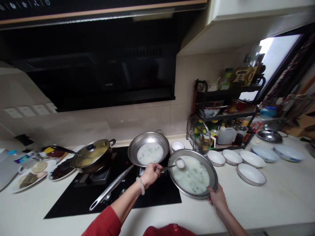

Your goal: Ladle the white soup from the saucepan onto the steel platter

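Note:
My left hand (149,175) is closed round the handle of a ladle (180,163), whose bowl, holding something white, is over a wide metal basin (213,170). A milky white soup with green bits (194,177) fills much of that basin. At the basin's lower right rim, my right hand (218,197) grips the edge, thumb on top and fingers underneath. Just beyond my left hand, a steel wok (134,147) sits on the stove with similar white soup in it; its long handle points toward the front left.
A lidded pan (92,155) stands on the left of the black stove (66,200). Plates of food (18,183) lie farther left. Several white bowls (251,173) line the counter at right, before a rack (226,114) of bottles. A range hood (108,75) hangs above.

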Tool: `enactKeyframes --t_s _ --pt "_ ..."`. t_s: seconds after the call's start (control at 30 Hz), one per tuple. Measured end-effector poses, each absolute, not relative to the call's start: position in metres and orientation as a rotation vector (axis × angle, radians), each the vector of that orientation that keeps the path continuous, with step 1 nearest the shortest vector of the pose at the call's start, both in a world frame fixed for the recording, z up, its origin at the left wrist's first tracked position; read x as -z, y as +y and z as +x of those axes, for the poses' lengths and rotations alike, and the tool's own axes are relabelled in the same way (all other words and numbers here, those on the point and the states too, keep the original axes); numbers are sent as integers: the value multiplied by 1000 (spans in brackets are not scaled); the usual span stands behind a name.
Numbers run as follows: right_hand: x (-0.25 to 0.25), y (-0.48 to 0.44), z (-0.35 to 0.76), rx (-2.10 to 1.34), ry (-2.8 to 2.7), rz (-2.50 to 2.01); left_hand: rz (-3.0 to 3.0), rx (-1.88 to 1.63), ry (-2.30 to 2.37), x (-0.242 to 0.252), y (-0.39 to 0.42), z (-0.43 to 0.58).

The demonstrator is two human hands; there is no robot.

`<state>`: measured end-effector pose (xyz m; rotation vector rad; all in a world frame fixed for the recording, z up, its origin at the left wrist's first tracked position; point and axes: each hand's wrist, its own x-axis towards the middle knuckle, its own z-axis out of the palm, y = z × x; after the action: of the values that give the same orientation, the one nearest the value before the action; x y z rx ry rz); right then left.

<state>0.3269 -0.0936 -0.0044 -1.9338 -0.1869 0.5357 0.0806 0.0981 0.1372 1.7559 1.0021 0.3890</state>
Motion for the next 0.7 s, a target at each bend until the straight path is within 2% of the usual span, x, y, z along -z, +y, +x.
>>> enactKeyframes --t_s 0.2,0.4,0.53,0.7 --pt "6 -94 328 -555 -178 -1938 2437 -350 778 -114 78 90" --pt "7 -94 327 -531 -181 -1912 2797 -101 610 -105 75 81" --pt "8 -94 327 -552 -189 -1908 2678 -256 589 -104 79 77" --pt "10 -95 329 -552 -200 -1937 2208 -519 758 -103 83 80"
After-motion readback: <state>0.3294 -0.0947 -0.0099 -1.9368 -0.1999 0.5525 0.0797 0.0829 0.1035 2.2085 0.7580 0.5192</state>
